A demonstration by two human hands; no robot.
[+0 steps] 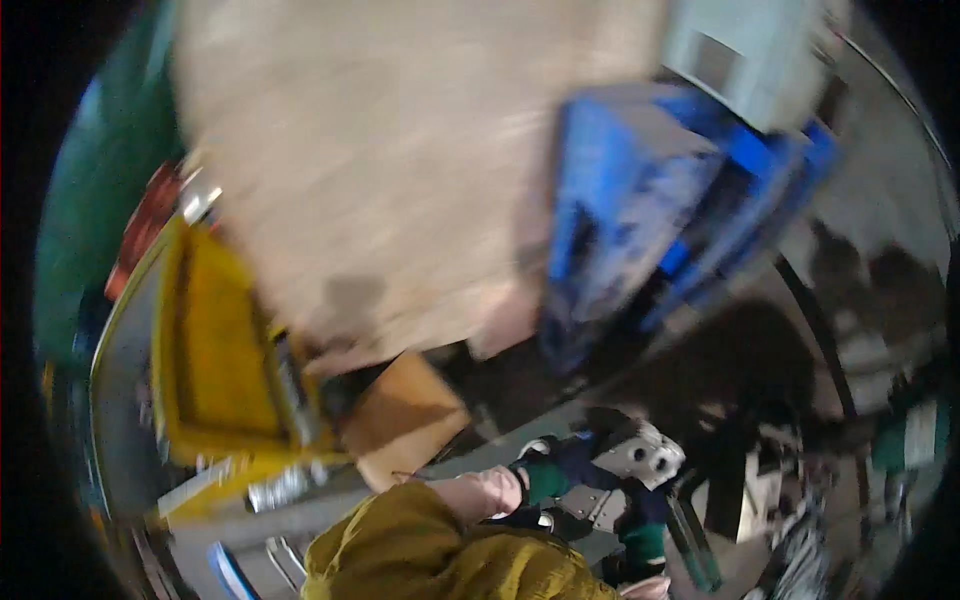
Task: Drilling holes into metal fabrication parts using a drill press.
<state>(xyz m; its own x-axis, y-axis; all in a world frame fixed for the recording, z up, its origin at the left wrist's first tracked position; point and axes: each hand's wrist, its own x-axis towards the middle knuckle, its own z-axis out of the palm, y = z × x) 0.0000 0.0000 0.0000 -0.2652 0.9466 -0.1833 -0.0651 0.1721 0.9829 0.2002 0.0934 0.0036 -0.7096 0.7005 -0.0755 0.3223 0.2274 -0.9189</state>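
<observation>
The picture is smeared by motion. My left hand [570, 466], in a dark blue glove with a green cuff, reaches in from an olive-yellow sleeve [430, 545]. My right hand [642, 505] wears a matching glove and comes up from the lower edge. Between and just beyond the hands is a grey metal bracket [638, 458] with two round holes. Both gloves are closed about it, though single fingers blur into the dark. A second flat metal piece [603, 508] shows between the gloves; whether it belongs to the bracket I cannot tell.
A yellow bin [215, 350] stands at left, beside an orange-brown box [402, 415]. A large pale tan board or sheet [400, 180] fills the far middle. Blue crates [620, 210] and a pale box [745, 60] are at far right. Mixed metal parts [800, 550] lie lower right.
</observation>
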